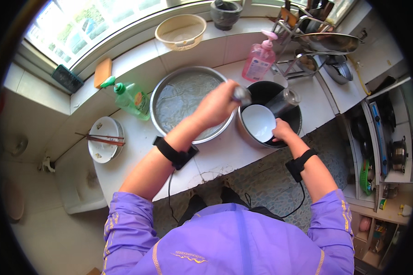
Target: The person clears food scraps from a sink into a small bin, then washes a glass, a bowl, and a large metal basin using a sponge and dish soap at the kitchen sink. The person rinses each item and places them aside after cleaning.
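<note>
My left hand reaches across the right side of a wide metal basin of water. It grips a small shiny object, too blurred to name, over the left rim of a dark-lined pot. My right hand pinches the right edge of a white bowl. That bowl is tilted inside the pot, its hollow facing up. Beside it in the pot leans a clear glass jar, its mouth towards the upper right.
Left of the basin stand a green pump bottle and stacked bowls with chopsticks across them. Behind are a pink pump bottle, a plastic basket and a stone mortar. A metal rack borders the right.
</note>
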The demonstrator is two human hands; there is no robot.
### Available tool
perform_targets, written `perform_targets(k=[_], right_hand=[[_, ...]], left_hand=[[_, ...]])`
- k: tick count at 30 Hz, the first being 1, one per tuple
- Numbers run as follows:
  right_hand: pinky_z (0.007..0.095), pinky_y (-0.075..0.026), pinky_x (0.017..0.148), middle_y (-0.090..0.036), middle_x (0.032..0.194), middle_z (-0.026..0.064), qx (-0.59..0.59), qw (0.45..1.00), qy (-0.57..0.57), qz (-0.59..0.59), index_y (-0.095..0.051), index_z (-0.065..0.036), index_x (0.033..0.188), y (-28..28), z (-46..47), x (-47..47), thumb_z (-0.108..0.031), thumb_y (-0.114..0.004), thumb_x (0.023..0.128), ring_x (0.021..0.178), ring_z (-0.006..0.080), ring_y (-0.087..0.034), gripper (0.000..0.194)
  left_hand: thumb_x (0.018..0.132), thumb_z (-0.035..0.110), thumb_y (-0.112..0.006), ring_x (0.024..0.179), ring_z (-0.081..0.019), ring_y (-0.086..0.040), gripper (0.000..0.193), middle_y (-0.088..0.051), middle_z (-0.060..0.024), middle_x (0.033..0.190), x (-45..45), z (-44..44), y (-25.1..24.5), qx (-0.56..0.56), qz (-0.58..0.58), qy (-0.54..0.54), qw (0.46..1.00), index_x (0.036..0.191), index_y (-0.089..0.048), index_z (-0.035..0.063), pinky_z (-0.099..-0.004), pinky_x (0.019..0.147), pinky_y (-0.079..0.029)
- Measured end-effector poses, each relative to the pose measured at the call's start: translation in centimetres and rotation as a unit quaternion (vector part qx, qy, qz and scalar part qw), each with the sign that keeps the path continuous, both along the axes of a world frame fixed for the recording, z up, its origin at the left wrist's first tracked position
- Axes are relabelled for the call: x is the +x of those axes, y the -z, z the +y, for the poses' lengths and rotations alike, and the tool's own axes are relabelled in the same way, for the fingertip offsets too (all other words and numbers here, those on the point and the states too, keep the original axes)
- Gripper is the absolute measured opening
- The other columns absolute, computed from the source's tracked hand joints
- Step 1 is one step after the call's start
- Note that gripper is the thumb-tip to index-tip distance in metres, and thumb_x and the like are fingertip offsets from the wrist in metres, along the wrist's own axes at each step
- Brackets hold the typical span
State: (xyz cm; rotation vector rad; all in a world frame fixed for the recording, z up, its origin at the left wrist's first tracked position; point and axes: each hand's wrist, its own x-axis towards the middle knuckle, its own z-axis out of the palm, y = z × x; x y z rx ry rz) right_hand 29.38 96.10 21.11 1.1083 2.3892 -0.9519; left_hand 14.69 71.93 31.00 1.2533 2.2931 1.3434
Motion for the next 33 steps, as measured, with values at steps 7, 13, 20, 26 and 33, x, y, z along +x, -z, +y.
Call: perform_targets(k=[7, 13, 20, 26, 33], right_hand=[[0.0411, -0.047, 0.087, -0.064, 0.103, 0.0190, 0.126, 0.986, -0.101, 0.038, -0.063, -0.004, 0.106, -2.6, -0.2, 1.4, -0.018, -0.063, 0.080, 0.102, 0.0348, -0.059, 0.030], [0.0392, -0.050, 0.080, -0.066, 0.097, 0.0186, -0.054, 0.982, -0.105, 0.151, -0.058, -0.007, 0.119, -3.5, -2.3, 3.9, -0.017, -0.058, 0.083, 0.090, 0.0328, -0.064, 0.037], [0.0351, -0.049, 0.076, -0.067, 0.096, 0.0178, -0.117, 0.973, -0.172, 0.100, -0.060, -0.007, 0.117, -2.0, -0.6, 3.2, -0.016, -0.055, 0.086, 0.085, 0.0259, -0.065, 0.032], [0.0249, -0.048, 0.068, -0.064, 0.092, 0.0060, -0.082, 0.972, -0.120, 0.186, -0.059, -0.001, 0.111, -4.3, -2.6, 3.8, -0.010, -0.055, 0.091, 0.081, 0.0107, -0.060, 0.022], [0.0232, -0.048, 0.074, -0.061, 0.101, 0.0044, -0.290, 0.900, -0.101, 0.310, -0.059, -0.001, 0.108, -8.4, -10.7, 5.2, -0.007, -0.052, 0.092, 0.090, 0.0122, -0.061, 0.018]], left_hand=[[0.070, 0.015, -0.066, 0.079, -0.0310, -0.064, 0.015, -0.064, -0.0109, 0.079, 5.4, 7.1, 2.0, -0.211, 0.214, 0.121, 0.946, 0.084, -0.064, 0.0101, -0.0411, 0.068, -0.051], [0.075, 0.016, -0.062, 0.080, -0.0314, -0.067, 0.013, -0.068, -0.0141, 0.081, 5.5, 10.2, 5.6, -0.344, 0.187, 0.200, 0.898, 0.080, -0.070, 0.0070, -0.0408, 0.069, -0.053], [0.074, 0.009, -0.064, 0.086, -0.0290, -0.067, 0.015, -0.069, -0.0121, 0.090, 7.3, 10.4, 5.4, -0.367, 0.136, 0.222, 0.893, 0.087, -0.071, 0.0089, -0.0389, 0.071, -0.053], [0.072, 0.011, -0.063, 0.089, -0.0316, -0.063, 0.018, -0.066, -0.0135, 0.091, 7.9, 6.0, 2.2, -0.129, 0.083, 0.081, 0.985, 0.088, -0.067, 0.0060, -0.0407, 0.075, -0.051], [0.072, 0.008, -0.069, 0.103, -0.0344, -0.053, 0.032, -0.058, -0.0161, 0.105, 5.1, -8.5, 2.7, 0.133, 0.063, -0.239, 0.960, 0.102, -0.057, 0.0027, -0.0408, 0.091, -0.042]])
